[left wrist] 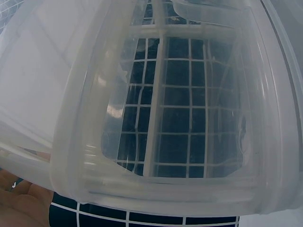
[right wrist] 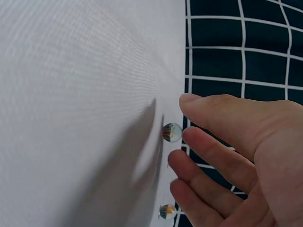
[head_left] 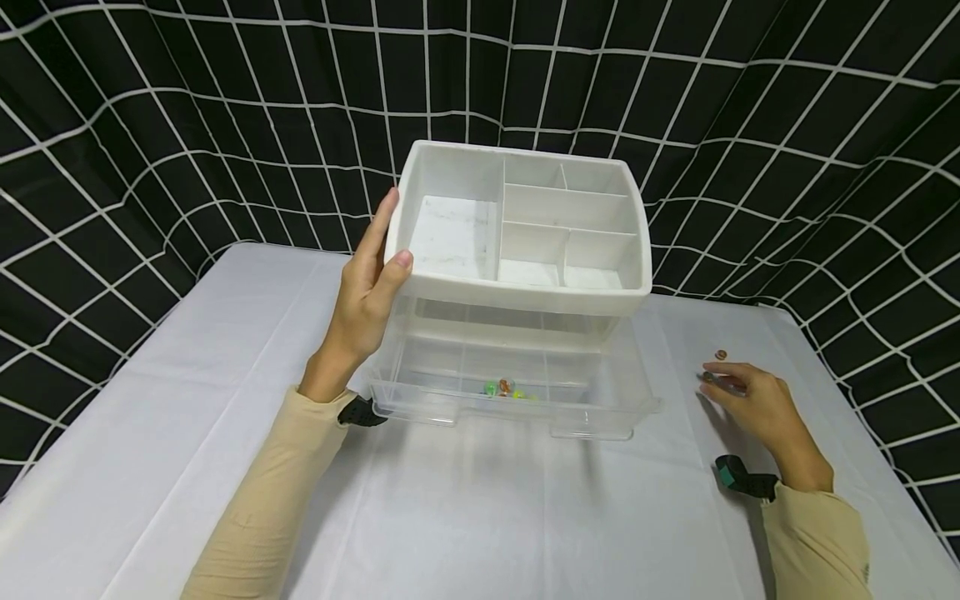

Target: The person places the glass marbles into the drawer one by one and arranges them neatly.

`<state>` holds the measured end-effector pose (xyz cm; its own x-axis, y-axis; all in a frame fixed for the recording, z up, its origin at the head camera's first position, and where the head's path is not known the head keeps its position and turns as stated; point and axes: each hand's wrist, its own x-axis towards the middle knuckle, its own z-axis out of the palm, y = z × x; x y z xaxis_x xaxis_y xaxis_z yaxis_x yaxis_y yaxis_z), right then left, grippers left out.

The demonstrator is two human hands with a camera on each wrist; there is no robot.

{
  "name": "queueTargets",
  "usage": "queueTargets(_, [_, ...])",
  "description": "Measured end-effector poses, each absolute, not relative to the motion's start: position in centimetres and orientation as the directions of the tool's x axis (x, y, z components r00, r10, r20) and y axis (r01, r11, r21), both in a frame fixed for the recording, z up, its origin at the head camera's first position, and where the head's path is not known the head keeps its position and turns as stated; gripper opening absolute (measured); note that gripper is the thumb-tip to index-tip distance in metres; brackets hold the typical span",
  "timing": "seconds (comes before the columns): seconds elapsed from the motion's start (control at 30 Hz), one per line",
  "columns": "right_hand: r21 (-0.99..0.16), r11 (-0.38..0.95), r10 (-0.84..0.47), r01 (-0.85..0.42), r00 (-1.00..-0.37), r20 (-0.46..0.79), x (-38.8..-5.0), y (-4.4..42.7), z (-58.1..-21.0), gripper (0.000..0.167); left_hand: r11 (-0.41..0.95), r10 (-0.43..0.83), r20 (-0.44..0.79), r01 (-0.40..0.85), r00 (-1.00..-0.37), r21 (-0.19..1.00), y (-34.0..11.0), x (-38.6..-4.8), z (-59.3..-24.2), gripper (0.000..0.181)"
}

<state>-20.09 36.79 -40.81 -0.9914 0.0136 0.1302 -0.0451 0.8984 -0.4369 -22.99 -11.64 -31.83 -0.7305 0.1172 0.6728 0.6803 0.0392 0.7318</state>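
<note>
left hand [head_left: 352, 312] grips left side of white organizer [head_left: 517, 295], thumb at front corner, fingers along the side. clear drawer [head_left: 600, 400] juts out below it, few colored marbles [head_left: 505, 386] inside. right hand [head_left: 757, 408] at counter [head_left: 450, 517], thumb and fingers spread near glass marble [right wrist: 172, 132]; contact unclear. second marble [head_left: 721, 355] close by.

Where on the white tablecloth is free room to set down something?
The white tablecloth is bare left of the left sleeve, and in front of the clear drawer, between that sleeve and the right sleeve. Crowded: around the right hand, with two marbles nearby.
</note>
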Motion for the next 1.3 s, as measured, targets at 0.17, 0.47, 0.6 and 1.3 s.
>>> queueTargets(0.17, [-0.441,0.895,-0.002,-0.064,-0.99,0.139,-20.09,36.95,-41.09,0.038,0.039,0.113,0.675,0.682,-0.729,0.731,-11.6,-23.02,-31.83,0.063])
queueTargets(0.47, [-0.427,0.9,-0.041,-0.084,-0.993,0.109,-20.04,36.93,-41.32,0.038,0.036,0.114,0.673,0.68,-0.73,0.732,-11.63,-23.05,-31.87,0.063])
queueTargets(0.6, [-0.43,0.9,-0.042,-0.077,-0.995,0.089,-19.95,36.97,-41.42,0.036,0.036,0.117,0.671,0.678,-0.732,0.734,-11.63,-22.99,-31.86,0.063])
queueTargets(1.3, [-0.42,0.901,-0.058,-0.108,-0.99,0.129,-19.96,36.74,-41.31,0.022,0.045,0.111,0.675,0.683,-0.729,0.729,-11.57,-22.91,-31.79,0.063])
